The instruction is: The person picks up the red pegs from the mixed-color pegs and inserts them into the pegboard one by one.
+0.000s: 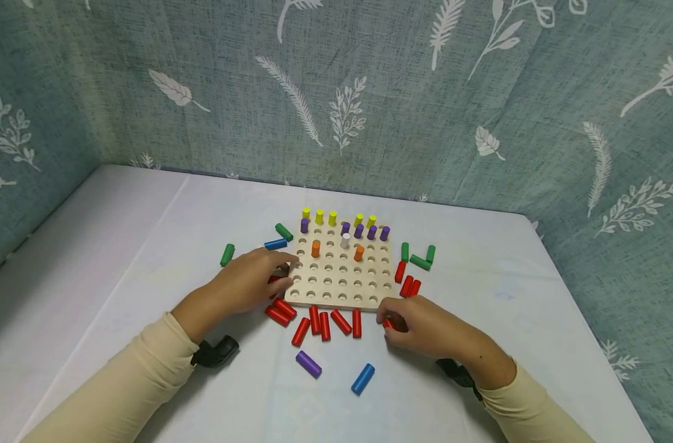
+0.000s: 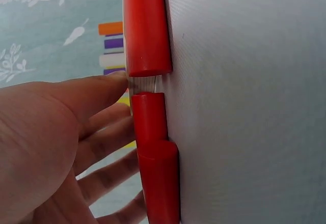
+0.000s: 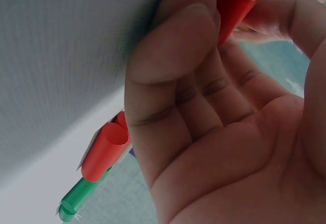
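Observation:
A pale wooden peg board (image 1: 342, 271) full of round holes lies mid-table. Several yellow pegs (image 1: 319, 216) stand along its far row, several purple pegs (image 1: 372, 232) in front of them, then one white peg (image 1: 345, 240) and two orange pegs (image 1: 358, 253). At the board's left edge is my left hand (image 1: 242, 280), its thumb and fingertips right at the side, fingers loosely extended. Red pegs (image 2: 147, 30) lie beside it in the left wrist view. By the near right corner, my right hand (image 1: 430, 326) pinches a red peg (image 3: 237, 5) between thumb and fingers.
Several loose red pegs (image 1: 325, 326) lie along the board's near edge, others to its right. Green pegs (image 1: 421, 262) flank both sides. A blue peg (image 1: 275, 244) is at the left; a purple peg (image 1: 309, 364) and another blue peg (image 1: 362, 379) lie nearest me.

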### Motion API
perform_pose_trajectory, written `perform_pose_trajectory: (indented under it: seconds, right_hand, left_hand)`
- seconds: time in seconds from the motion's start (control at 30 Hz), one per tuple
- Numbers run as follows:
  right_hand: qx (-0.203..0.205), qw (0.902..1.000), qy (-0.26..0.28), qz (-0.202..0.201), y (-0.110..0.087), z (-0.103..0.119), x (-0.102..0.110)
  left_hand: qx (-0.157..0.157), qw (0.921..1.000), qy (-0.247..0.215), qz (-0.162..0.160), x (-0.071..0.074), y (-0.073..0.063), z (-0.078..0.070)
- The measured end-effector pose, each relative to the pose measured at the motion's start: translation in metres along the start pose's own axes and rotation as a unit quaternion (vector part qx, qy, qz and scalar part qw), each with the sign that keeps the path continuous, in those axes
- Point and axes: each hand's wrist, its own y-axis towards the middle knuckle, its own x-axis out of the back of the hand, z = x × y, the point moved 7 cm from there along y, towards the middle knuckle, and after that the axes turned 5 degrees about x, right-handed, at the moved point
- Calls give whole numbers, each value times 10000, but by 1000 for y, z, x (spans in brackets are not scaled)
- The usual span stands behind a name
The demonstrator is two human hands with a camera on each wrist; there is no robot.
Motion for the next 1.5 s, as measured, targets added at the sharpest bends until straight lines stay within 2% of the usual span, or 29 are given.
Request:
perform_pose_trajectory:
  seconds: [0.27,0.53,0.73,1.0,1.3,1.5]
  right_hand:
    - [170,9998,111,-82,-3,4,4]
    - [494,9974,126,-505,-4,5,15]
    - [253,9964,168,-797,-1,-2,23]
    - [82,9905,229,-1352,-3,-14,34]
    - [290,9796,292,-1967,-4,-16,43]
    - [262,9770,204,-2105,-4,-16,45]
  left_hand:
    - [46,10000,-35,16,-1,-1,0]
    - [14,10000,6,-52,-1,-3,1]
    - [44,9999,5,-97,-2,-2,1]
    - [79,9999,77,22,-1,1,-3]
    - [70,9999,85,59,0,1,-3]
    - [106,9999,45,74,-1,2,-1]
